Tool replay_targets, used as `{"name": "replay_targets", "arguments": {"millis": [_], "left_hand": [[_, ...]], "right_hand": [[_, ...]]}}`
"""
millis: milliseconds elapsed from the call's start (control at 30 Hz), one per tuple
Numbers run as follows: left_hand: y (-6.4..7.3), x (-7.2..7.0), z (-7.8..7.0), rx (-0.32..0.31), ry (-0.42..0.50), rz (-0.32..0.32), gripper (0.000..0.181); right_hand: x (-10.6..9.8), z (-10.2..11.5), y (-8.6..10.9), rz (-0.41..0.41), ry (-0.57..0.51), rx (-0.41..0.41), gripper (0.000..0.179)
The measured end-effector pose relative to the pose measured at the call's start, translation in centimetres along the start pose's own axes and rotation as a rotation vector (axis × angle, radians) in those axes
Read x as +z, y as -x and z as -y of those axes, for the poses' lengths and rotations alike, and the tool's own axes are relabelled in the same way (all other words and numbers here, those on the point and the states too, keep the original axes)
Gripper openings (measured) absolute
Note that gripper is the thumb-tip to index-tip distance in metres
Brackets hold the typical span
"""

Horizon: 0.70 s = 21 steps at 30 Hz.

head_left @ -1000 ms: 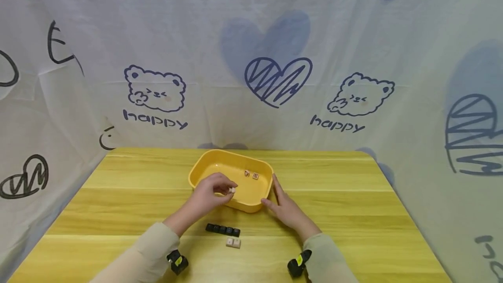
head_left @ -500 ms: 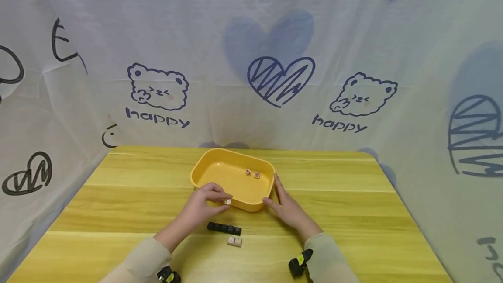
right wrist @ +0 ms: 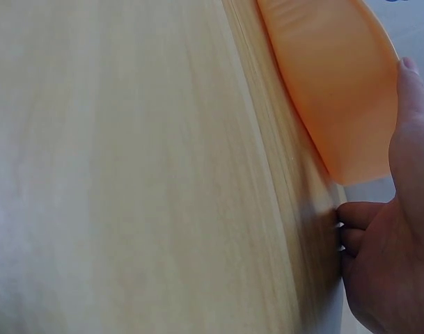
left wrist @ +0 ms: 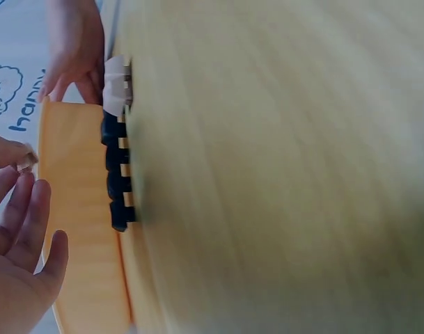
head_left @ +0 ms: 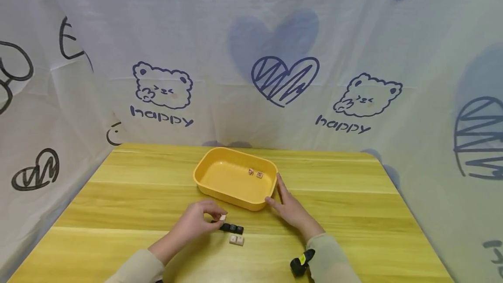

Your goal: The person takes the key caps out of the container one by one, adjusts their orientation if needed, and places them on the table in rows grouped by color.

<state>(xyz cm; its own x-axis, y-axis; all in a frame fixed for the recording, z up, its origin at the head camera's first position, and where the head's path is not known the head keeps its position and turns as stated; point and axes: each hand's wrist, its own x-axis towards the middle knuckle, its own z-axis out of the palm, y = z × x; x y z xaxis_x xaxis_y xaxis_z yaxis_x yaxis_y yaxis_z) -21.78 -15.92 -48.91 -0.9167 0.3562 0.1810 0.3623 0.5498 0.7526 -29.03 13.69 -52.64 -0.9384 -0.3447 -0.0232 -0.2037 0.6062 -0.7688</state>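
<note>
My left hand [head_left: 196, 221] pinches a small white keycap [head_left: 222, 217] between thumb and fingertips. It hovers over the left end of a row of black keycaps [head_left: 233, 228], hiding part of that row. Just in front of the row, two white keycaps [head_left: 236, 240] sit side by side on the table. A yellow tray [head_left: 225, 197] stands behind, with two printed keycaps [head_left: 260, 174] near its right end. My right hand [head_left: 292, 211] touches the tray's right end with fingers spread; in the right wrist view its thumb [right wrist: 411, 97] reaches the rim.
The wooden table [head_left: 353, 213] reaches back to a pale cloth [head_left: 220, 112] printed with hearts and bears. A black strap-on camera [head_left: 301, 264] sits at the right wrist. The tray's side wall [left wrist: 79, 209] rises behind the black row in the left wrist view.
My left hand has drawn back from over the tray toward the black row, with the white keycap still pinched. The right hand stays at the tray's end.
</note>
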Motion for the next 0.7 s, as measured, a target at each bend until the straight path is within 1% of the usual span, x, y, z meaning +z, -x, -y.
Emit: {"name": "replay_targets", "arguments": {"millis": [167,300,533,600,700], "left_hand": [[0.3,0.2,0.3,-0.015,-0.052,0.07,0.018],[0.5,0.5,0.7,0.004,-0.108,0.105,0.019],[0.8,1.0,1.2,0.063,-0.194,0.142,0.013],[0.9,1.0,1.2,0.067,-0.199,0.149,0.012],[1.0,1.0,1.2,0.054,-0.189,0.163,0.012]], "right_hand": [[0.0,-0.1,0.0,-0.001,-0.007,0.001,0.088],[-0.1,0.0,0.1,-0.005,-0.004,0.008,0.087],[-0.2,0.4,0.2,0.004,-0.012,0.023,0.087],[-0.2,0.5,0.2,0.003,-0.01,0.023,0.087],[-0.1,0.5,0.2,0.002,-0.01,0.022,0.087]]}}
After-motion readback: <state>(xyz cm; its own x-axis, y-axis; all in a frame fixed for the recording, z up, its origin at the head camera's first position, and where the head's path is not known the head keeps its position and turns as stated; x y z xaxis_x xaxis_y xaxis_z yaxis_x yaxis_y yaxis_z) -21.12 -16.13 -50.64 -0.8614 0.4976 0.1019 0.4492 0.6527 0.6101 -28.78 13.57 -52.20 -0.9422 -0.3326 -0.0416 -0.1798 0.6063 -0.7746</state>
